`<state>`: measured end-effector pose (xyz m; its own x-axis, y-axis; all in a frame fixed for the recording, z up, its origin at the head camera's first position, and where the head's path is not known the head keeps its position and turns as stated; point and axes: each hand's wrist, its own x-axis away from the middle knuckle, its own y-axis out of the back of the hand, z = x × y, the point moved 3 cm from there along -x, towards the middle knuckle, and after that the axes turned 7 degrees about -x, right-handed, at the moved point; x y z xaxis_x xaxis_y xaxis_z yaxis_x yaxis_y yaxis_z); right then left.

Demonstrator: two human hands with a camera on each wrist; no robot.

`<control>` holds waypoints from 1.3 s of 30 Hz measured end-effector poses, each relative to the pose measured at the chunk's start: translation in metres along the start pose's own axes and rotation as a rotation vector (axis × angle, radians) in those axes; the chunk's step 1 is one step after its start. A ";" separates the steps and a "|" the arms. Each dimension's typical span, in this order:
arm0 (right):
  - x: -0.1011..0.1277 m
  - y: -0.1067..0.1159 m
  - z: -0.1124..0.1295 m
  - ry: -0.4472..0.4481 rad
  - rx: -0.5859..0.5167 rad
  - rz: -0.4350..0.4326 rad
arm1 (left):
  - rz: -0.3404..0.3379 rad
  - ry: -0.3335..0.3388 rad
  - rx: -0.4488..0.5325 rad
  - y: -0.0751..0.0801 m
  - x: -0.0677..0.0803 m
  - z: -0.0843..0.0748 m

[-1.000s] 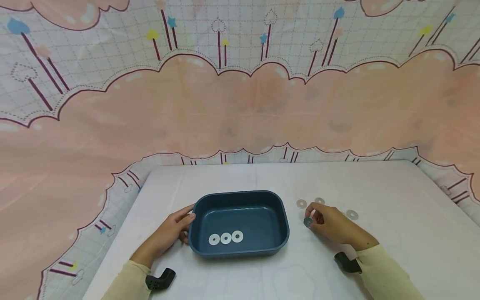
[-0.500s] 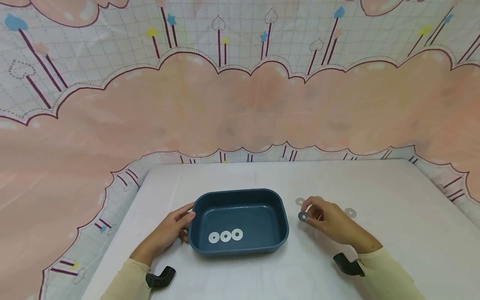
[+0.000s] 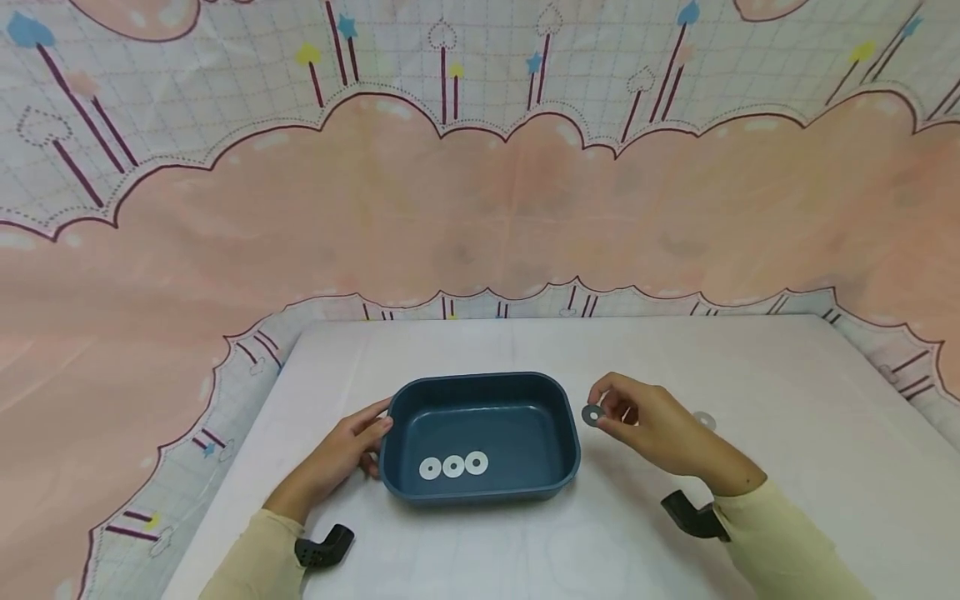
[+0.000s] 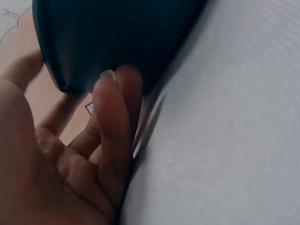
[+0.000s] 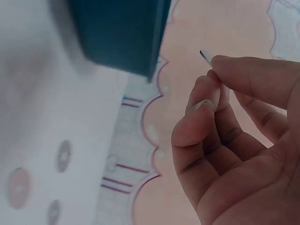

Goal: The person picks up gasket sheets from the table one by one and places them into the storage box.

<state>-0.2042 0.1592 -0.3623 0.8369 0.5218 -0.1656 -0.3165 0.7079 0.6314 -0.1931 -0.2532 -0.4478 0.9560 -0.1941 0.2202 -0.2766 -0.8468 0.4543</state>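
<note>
My left hand [image 3: 337, 454] holds the left end of a dark blue rectangular tray [image 3: 480, 498], thumb and forefinger at its rim. In the left wrist view, curled fingers [image 4: 112, 117] lie against the outer wall of the tray [image 4: 117, 37]. Three pale washers [image 3: 453, 466] lie in a row on the tray's floor, near its front left. Just right of the tray, above the table, my right hand [image 3: 652, 421] pinches a grey flat washer [image 3: 587, 415] between thumb and forefinger. Only the edge of this washer [image 5: 204, 56] shows in the right wrist view.
Loose washers [image 5: 64, 155] lie on the white table [image 3: 510, 550]; one washer [image 3: 705, 420] shows beyond the right wrist in the head view. A black wrist camera [image 3: 693, 517] sits on each forearm. A printed curtain [image 3: 480, 217] hangs behind the table.
The right hand has lifted the washer off the table area and carried it leftward and away from me, closer to the tray. The left hand and tray stay in place; the head view tilts slightly.
</note>
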 end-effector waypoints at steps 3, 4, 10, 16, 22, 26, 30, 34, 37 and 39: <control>-0.009 0.002 0.013 0.020 0.002 0.014 | 0.021 -0.017 -0.008 0.000 -0.001 0.001; -0.013 0.002 0.017 0.023 0.004 0.018 | 0.027 -0.024 -0.014 0.000 -0.001 0.001; -0.038 -0.002 0.038 0.070 -0.008 0.055 | 0.034 -0.042 -0.062 0.000 0.000 0.000; -0.063 -0.012 0.057 0.078 -0.018 0.097 | 0.058 -0.023 -0.061 -0.001 0.001 -0.001; -0.086 -0.027 0.064 0.080 -0.034 0.126 | 0.065 -0.049 -0.046 -0.004 0.001 -0.001; -0.099 -0.040 0.063 0.086 -0.050 0.150 | 0.065 -0.048 -0.044 -0.004 0.001 -0.002; -0.110 -0.054 0.063 0.076 -0.079 0.184 | 0.068 -0.046 -0.042 -0.004 0.003 -0.003; -0.117 -0.069 0.062 0.061 -0.090 0.221 | 0.077 -0.051 -0.047 -0.003 0.003 -0.004; -0.121 -0.079 0.060 0.062 -0.090 0.246 | 0.077 -0.052 -0.046 -0.003 0.003 -0.004; -0.123 -0.085 0.060 0.060 -0.094 0.265 | 0.077 -0.046 -0.042 -0.003 0.002 -0.004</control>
<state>-0.2534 0.0062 -0.3508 0.6924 0.7197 -0.0507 -0.5627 0.5827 0.5864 -0.1905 -0.2490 -0.4452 0.9351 -0.2809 0.2159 -0.3519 -0.8075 0.4733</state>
